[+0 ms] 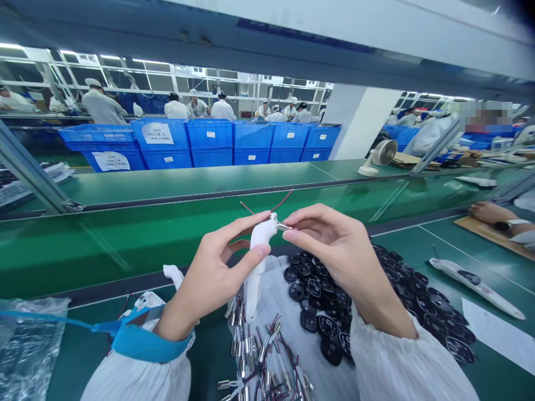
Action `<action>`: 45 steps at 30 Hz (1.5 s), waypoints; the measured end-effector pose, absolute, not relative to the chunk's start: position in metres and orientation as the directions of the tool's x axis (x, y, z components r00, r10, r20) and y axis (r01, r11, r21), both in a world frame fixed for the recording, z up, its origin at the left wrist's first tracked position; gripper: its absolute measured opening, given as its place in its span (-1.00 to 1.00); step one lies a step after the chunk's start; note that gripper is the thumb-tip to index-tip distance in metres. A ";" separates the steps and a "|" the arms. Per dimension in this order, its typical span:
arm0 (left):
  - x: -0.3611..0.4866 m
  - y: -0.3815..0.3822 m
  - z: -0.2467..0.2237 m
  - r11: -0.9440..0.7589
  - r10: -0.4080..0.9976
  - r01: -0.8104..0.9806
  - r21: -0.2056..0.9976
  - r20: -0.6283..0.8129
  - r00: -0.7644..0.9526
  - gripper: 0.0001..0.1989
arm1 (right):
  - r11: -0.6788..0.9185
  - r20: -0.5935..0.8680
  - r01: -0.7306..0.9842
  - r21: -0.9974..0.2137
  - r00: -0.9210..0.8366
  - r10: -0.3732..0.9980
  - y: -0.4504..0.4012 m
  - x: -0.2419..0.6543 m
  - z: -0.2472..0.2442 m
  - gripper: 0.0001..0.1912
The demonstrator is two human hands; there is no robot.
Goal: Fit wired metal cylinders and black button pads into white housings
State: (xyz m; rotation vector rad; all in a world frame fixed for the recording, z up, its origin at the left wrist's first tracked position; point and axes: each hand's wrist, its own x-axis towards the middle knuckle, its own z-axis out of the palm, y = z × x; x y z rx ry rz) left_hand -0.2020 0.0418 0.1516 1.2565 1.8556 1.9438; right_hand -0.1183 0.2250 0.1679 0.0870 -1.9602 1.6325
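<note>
The left hand (211, 278) closes around a curved white plastic housing (259, 236), its fingers (246, 231) curling behind the head of the piece and its thumb (253, 253) pressing on the front, so the housing is firmly held in the air above the bench. The right hand (334, 250) comes in from the other side, with thumb and forefinger pinched together on a small metal cylinder (284, 226) that juts from the head of the housing. A thin red wire (283, 200) and a darker wire (246, 208) rise behind the two hands. The housing looks light and stiff, though its smooth surface may be slippery, so its long stem seems the safest place to hold. The cylinder is tiny and looks rigid, best pinched by its body, while the soft, fine wires look fragile at their joints and should not bear any pull. Below the hands, more wired metal cylinders (261, 356) lie heaped on a white plastic sheet (276, 284), beside a spread of black moulded parts (324, 323). Further right on the green bench (501, 267) lies a longer white handle-shaped piece (476, 287), and a co-worker's hand (489, 213) wearing a wristwatch rests beyond it.
</note>
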 end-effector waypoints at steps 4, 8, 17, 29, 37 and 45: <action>-0.202 0.041 0.153 -0.197 0.652 0.416 0.888 0.435 -0.620 -0.64 | 0.265 0.483 -0.413 -0.871 -0.816 0.317 0.227 -0.117 0.168 -0.81; -0.203 0.041 0.152 -0.225 0.652 0.386 0.895 0.433 -0.623 -0.66 | 0.338 0.510 -0.415 -0.845 -0.814 0.277 0.223 -0.116 0.168 -0.85; -0.205 0.038 0.159 -0.170 0.674 0.413 0.895 0.411 -0.614 -0.66 | 0.756 0.227 0.065 -0.652 -0.934 0.277 0.252 -0.083 0.141 -0.81; -0.212 0.036 0.154 -0.058 0.709 0.468 0.882 0.367 -0.603 -0.63 | 0.857 -0.040 0.391 -0.336 -0.915 0.401 0.271 -0.073 0.066 -0.80; -0.215 0.036 0.151 -0.043 0.676 0.491 0.870 0.387 -0.627 -0.63 | 0.524 0.110 0.043 -0.850 -0.960 0.257 0.242 -0.111 0.150 -0.70; -0.222 0.025 0.151 0.018 0.595 0.648 0.762 0.512 -0.619 -0.65 | 0.284 0.104 -0.068 -0.956 -0.988 0.113 0.223 -0.136 0.169 -0.50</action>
